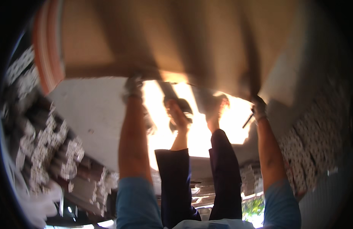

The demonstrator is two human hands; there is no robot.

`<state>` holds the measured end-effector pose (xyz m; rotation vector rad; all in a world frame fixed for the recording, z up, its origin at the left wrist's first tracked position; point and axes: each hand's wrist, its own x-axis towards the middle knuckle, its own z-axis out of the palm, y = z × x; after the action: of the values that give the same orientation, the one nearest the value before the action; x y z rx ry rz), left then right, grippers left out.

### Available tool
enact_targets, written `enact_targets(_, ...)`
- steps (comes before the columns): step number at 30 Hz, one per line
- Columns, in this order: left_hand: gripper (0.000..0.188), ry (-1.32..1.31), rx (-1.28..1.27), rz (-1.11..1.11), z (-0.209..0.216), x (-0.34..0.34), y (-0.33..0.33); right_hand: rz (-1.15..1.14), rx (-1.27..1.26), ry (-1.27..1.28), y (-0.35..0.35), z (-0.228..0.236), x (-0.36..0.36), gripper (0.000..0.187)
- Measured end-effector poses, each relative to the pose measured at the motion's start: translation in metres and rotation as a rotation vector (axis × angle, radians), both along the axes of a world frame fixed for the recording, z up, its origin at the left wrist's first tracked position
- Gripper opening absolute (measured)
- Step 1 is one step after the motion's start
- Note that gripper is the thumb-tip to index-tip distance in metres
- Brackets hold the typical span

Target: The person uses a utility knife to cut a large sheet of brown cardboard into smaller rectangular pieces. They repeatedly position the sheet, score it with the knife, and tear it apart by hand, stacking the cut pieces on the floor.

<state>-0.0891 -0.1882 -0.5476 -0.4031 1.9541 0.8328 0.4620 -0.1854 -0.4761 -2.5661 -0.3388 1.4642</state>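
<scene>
A large brown cardboard sheet (176, 42) fills the upper part of the view, blurred, with dark shadow bands across it. At the left of its near edge is my left hand (133, 86), which looks gloved and closed on that edge; its fingers are smeared. My right hand (259, 107) is closed at the right end of the same edge, fingers partly hidden. A thin dark stick-like thing (248, 120) juts from beside the right hand; I cannot make out its kind.
Below the sheet, my feet stand on a grey floor (96, 114) with a glaring sunlit patch (199, 133). Stacks of long, pale-ended pieces (50, 149) lie at left, with more stacked pieces (314, 141) at right. An orange-and-white striped strip (48, 49) borders the sheet's left side.
</scene>
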Motion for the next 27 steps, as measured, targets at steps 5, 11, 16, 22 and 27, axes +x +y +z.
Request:
enact_targets(5, 0.01, -0.036, 0.092, -0.096, -0.016, -0.002, -0.001, -0.034, 0.001, -0.108, 0.009, -0.004, -0.001, 0.022)
enact_targets(11, 0.01, -0.05, 0.071, -0.151, -0.012, -0.005, -0.005, 0.014, -0.062, -0.121, 0.023, 0.006, -0.01, 0.022)
enact_targets(16, 0.011, -0.053, 0.076, -0.152, -0.006, 0.004, -0.009, 0.049, -0.085, -0.153, 0.025, 0.01, -0.001, 0.028)
enact_targets(22, 0.012, -0.024, 0.122, -0.21, -0.01, 0.012, -0.014, 0.13, -0.069, -0.138, 0.021, 0.005, 0.014, 0.038)
enact_targets(27, 0.017, 0.004, 0.175, -0.35, -0.015, 0.008, -0.023, 0.061, -0.027, -0.066, 0.016, -0.007, 0.017, 0.034)
